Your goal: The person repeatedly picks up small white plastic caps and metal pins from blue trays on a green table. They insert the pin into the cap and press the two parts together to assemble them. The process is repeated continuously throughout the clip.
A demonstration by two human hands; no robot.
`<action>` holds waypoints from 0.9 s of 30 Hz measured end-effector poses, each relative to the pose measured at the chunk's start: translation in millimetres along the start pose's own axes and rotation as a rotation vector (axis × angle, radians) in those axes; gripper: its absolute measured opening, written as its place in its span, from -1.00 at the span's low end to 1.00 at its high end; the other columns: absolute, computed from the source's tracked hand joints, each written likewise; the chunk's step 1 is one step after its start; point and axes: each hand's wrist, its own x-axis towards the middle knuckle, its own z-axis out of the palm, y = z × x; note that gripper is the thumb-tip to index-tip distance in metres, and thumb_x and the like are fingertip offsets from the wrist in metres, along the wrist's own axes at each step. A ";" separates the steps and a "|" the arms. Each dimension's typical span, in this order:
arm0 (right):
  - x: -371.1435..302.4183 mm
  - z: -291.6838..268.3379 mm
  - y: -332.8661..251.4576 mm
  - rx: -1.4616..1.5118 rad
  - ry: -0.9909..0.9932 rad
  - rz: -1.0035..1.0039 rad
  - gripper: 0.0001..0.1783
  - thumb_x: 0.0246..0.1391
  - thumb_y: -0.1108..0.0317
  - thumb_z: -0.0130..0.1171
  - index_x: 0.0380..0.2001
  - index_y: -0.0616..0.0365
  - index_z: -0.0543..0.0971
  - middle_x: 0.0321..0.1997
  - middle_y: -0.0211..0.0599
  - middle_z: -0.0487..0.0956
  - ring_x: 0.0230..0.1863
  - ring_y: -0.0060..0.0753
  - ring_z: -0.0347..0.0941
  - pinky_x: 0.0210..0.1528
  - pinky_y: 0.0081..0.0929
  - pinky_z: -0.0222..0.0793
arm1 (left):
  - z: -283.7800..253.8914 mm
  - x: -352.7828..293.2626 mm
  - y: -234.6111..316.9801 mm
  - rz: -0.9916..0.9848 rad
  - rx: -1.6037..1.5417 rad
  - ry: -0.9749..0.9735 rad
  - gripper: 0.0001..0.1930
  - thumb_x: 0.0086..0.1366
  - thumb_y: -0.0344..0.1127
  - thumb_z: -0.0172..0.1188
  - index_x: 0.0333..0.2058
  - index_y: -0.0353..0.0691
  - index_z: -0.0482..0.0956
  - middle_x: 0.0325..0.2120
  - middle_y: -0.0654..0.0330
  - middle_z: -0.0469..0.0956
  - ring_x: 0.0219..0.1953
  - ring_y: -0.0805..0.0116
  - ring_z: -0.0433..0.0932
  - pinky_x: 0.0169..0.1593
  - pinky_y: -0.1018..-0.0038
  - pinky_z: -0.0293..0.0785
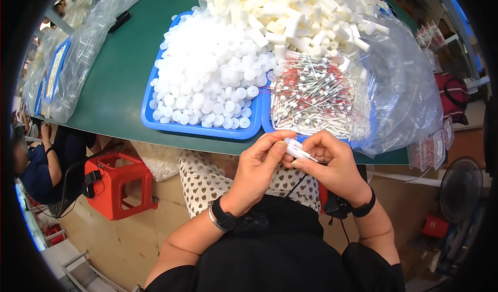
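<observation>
A green table (pixel 122 79) fills the upper part of the view, its near edge curving from nine o'clock to three o'clock. Near the centre lies a blue tray (pixel 199 129) heaped with white round caps (pixel 207 74). Touching its three o'clock side is a second blue tray (pixel 266 118), holding thin white sticks with red wire (pixel 311 97) and sitting inside a clear plastic bag (pixel 404 95). At twelve o'clock that bag holds white foam cylinders (pixel 290 12). At ten o'clock lie more clear plastic bags (pixel 85 48) over blue trays.
</observation>
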 end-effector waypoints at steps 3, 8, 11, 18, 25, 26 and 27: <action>2.6 -7.2 -6.6 0.267 -0.099 0.187 -0.85 0.30 0.44 0.07 -0.16 0.27 0.36 -0.30 -0.28 0.56 -0.31 -0.56 0.59 -0.28 -0.61 0.54 | -3.6 -1.5 2.6 -0.055 -0.004 -0.005 -0.68 0.48 -0.31 0.03 0.10 -0.35 0.50 -0.30 0.28 0.55 -0.30 0.59 0.49 -0.15 0.61 0.49; 3.7 -12.8 -9.2 0.366 -0.187 0.313 -0.85 0.31 0.44 0.05 -0.17 0.23 0.31 -0.24 -0.20 0.59 -0.31 -0.54 0.60 -0.30 -0.60 0.55 | -1.1 -2.4 6.2 -0.161 -0.054 -0.070 -0.63 0.50 -0.27 0.01 0.17 -0.35 0.42 -0.34 0.26 0.58 -0.32 0.58 0.53 -0.16 0.63 0.48; 1.2 -16.1 -9.6 0.265 -0.187 0.226 -0.85 0.31 0.40 0.06 -0.17 0.23 0.38 -0.28 -0.26 0.61 -0.32 -0.54 0.60 -0.29 -0.62 0.52 | 6.7 -3.8 12.3 -0.109 -0.019 -0.095 -0.62 0.43 -0.40 0.09 0.18 -0.35 0.38 -0.19 0.13 0.60 -0.29 0.55 0.54 -0.16 0.61 0.50; 54.3 -112.6 1.2 -0.792 0.501 -0.243 -0.81 0.19 0.37 0.17 -0.36 0.32 0.53 -0.48 0.01 0.57 -0.42 -0.04 0.56 -0.33 -0.24 0.43 | -4.2 -5.8 -2.1 -0.149 -0.140 -0.187 -0.78 0.43 -0.39 0.07 0.01 -0.22 0.36 -0.13 0.01 0.58 -0.34 0.52 0.54 -0.24 0.58 0.54; 83.0 -148.5 27.5 -1.192 0.463 0.157 -0.65 0.03 0.22 0.31 -0.29 0.34 0.57 -0.37 0.15 0.61 -0.35 0.13 0.57 -0.28 -0.14 0.46 | 1.1 -10.3 0.1 -0.182 -0.139 -0.159 -0.85 0.48 -0.29 -0.02 -0.06 -0.16 0.35 -0.23 0.07 0.58 -0.42 0.54 0.51 -0.36 0.61 0.50; 81.9 -154.3 32.6 -1.098 0.492 0.171 -0.64 0.02 0.22 0.32 -0.26 0.34 0.58 -0.37 0.13 0.61 -0.36 0.10 0.58 -0.28 -0.16 0.47 | 1.0 -9.9 2.4 -0.202 -0.117 -0.151 -0.85 0.48 -0.28 -0.02 -0.07 -0.18 0.37 -0.25 0.08 0.57 -0.42 0.54 0.50 -0.36 0.61 0.49; 79.1 -159.6 35.7 -1.003 0.521 0.186 -0.62 0.01 0.22 0.32 -0.23 0.34 0.59 -0.38 0.12 0.62 -0.37 0.08 0.59 -0.29 -0.19 0.47 | 1.5 -8.5 6.4 -0.223 -0.096 -0.144 -0.84 0.48 -0.27 -0.01 -0.09 -0.21 0.39 -0.26 0.10 0.57 -0.43 0.54 0.49 -0.35 0.61 0.48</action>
